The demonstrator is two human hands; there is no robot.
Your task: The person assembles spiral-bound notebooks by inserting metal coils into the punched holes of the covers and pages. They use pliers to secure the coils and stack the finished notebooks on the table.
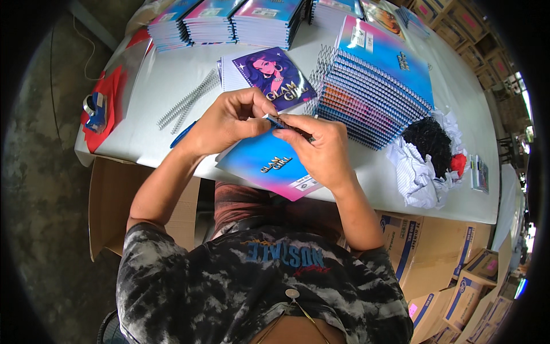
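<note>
A notebook with a blue and pink back cover [258, 157] lies tilted at the table's front edge, close to my body. My left hand [235, 120] pinches its far edge with thumb and forefinger. Close beside it, my right hand [322, 148] grips the same edge, where a dark spiral binding shows between the fingers. My fingertips hide part of that binding. Just beyond my hands lies an unbound notebook with a purple cover [269, 71] over lined sheets. Loose wire coils [190, 98] rest left of it, and a blue pen [182, 134] lies near my left forearm.
A tall stack of spiral notebooks [375, 86] stands right of my hands. Crumpled paper [417, 175] with a black tangle [427, 146] is further right. More notebook stacks [266, 23] line the back. A tape dispenser [96, 113] sits left; cardboard boxes [432, 252] stand below right.
</note>
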